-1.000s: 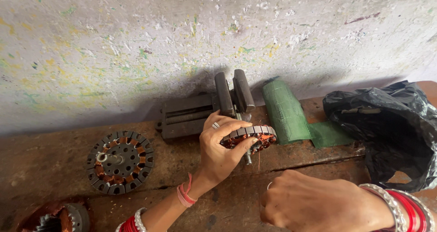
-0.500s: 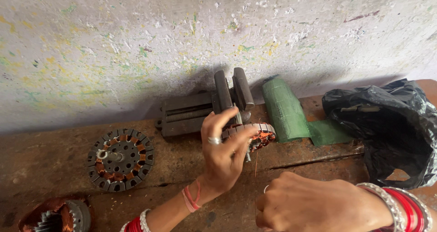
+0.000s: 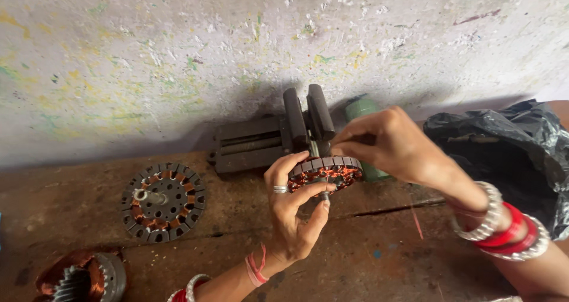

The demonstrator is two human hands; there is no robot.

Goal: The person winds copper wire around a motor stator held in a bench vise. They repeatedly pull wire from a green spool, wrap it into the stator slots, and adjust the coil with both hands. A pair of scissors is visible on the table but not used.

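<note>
My left hand (image 3: 291,213) holds a round slotted stator with copper windings (image 3: 325,172) up over the wooden bench, thumb and fingers around its rim. My right hand (image 3: 388,145) reaches in from the right, its fingertips pinched at the stator's top right edge; whether they grip a wire is too small to tell. Just behind the stator sits a dark metal bench vise (image 3: 278,133) with its jaws upright.
A second wound stator (image 3: 162,202) lies flat on the worn wooden bench (image 3: 385,254) at the left. Another coil part (image 3: 83,276) sits at the bottom left corner. A green roll (image 3: 360,109) and a black plastic bag (image 3: 504,148) lie at the right, against a paint-flecked wall.
My right hand has risen from the bench's front edge up to the stator's top right rim. My left hand has kept hold of the stator, shifting it slightly.
</note>
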